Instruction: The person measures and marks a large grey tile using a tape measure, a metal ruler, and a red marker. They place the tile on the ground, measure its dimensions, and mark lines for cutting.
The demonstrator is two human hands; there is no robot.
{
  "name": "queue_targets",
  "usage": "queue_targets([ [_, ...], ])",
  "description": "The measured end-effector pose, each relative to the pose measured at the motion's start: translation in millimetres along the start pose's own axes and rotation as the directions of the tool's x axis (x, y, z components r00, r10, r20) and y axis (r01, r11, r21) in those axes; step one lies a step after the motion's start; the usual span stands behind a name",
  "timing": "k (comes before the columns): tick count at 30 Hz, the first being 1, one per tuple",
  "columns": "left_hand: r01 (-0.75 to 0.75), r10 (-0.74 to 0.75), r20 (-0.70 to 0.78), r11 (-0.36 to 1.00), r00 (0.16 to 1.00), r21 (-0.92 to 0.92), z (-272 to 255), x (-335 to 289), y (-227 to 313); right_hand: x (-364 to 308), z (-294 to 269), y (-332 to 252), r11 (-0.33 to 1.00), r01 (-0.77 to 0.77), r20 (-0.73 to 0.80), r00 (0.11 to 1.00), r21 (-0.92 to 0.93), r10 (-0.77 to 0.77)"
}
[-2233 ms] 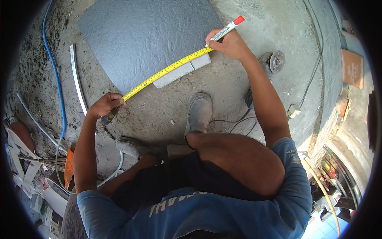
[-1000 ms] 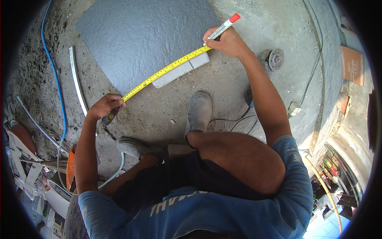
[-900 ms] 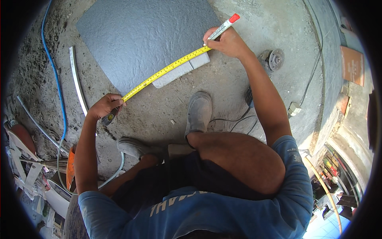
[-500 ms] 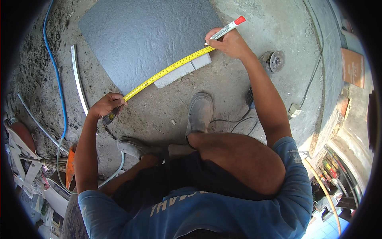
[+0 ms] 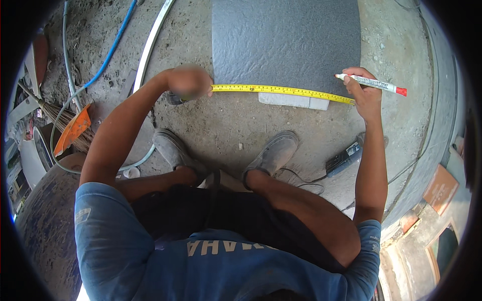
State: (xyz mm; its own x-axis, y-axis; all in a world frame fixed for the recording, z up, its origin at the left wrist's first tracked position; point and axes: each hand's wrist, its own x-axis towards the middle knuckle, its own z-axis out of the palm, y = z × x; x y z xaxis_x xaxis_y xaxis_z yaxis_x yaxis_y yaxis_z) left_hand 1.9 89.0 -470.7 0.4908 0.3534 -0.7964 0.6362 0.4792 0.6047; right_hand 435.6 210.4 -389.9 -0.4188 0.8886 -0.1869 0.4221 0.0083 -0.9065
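A large dark grey tile (image 5: 286,42) with a rough face lies on the ground ahead of me, its near edge above light blocks (image 5: 291,100). Along that edge stretches the yellow blade of a tape measure (image 5: 271,90). At the tile's near left corner, my left hand (image 5: 190,83) is closed around the tape's dark case; a blur covers most of its fingers. My right hand (image 5: 366,95), at the near right corner, grips a white marker (image 5: 371,83) with a red end, its tip over the tile. The tape's far end reaches this hand's fingers.
Behind my right forearm lies an angle grinder (image 5: 344,158) with a black cord. A pale metal strip (image 5: 150,42) and a blue hose (image 5: 113,52) lie left of the tile. A broom (image 5: 60,118) and an orange scoop-like piece (image 5: 74,129) are at the left.
My view has turned, so the tile's near edge and the tape now run nearly level. The marker's red end swung from up-right to down-right. Both hands keep their holds.
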Motion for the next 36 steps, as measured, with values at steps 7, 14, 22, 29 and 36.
queue_targets([
  [7, 0.018, -0.017, -0.010, 0.999, 1.000, 0.047, 0, -4, 4, 38, 85, -47, 0.995, -0.024, 0.372, 0.926, -0.092, 0.057],
  [14, -0.029, 0.030, -0.016, 0.997, 0.999, 0.066, 0, -3, 3, 39, 152, -29, 0.990, -0.084, 0.482, 0.866, -0.115, 0.130],
  [22, -0.019, 0.020, -0.024, 0.998, 1.000, 0.064, 1, -1, -2, 36, 165, -24, 0.981, -0.039, 0.491, 0.861, -0.191, 0.129],
  [29, -0.008, 0.008, -0.021, 0.999, 1.000, 0.040, 1, -3, 2, 37, 164, -21, 0.973, 0.014, 0.507, 0.856, -0.228, 0.107],
  [36, -0.011, 0.012, -0.017, 0.999, 1.000, 0.047, 1, -9, 8, 36, 166, -25, 0.977, -0.012, 0.487, 0.865, -0.213, 0.117],
])
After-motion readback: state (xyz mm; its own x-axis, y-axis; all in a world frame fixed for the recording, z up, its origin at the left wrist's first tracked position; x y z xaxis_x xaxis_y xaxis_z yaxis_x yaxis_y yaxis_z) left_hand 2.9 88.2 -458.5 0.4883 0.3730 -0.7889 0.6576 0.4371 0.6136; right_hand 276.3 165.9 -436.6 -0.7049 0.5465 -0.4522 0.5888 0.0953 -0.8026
